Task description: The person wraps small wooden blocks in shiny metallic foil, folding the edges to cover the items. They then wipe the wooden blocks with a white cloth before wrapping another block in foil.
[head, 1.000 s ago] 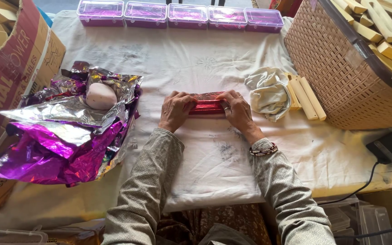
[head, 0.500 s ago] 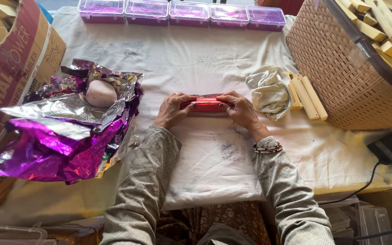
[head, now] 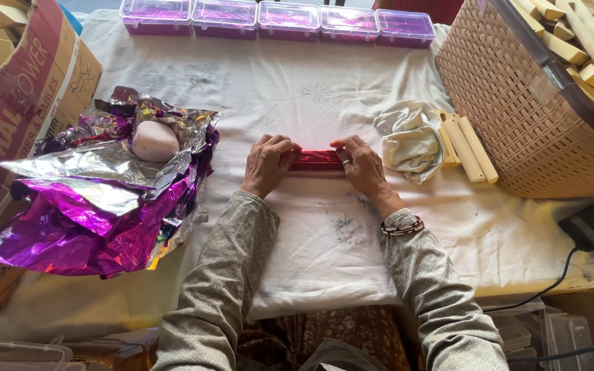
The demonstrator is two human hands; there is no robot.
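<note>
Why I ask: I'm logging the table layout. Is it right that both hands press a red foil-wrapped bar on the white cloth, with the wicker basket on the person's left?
Not quite. The wicker basket stands on the person's right, as the head view shows. The rest holds: the left hand and right hand press the red foil-wrapped bar on the white cloth.

Both arms wore long, loose sleeves of pale grey-beige fabric with a fine speckled pattern. The right hand (head: 362,167) had beaded bangles in red, white and dark tones at the wrist; the left hand (head: 267,165) was bare.
</note>
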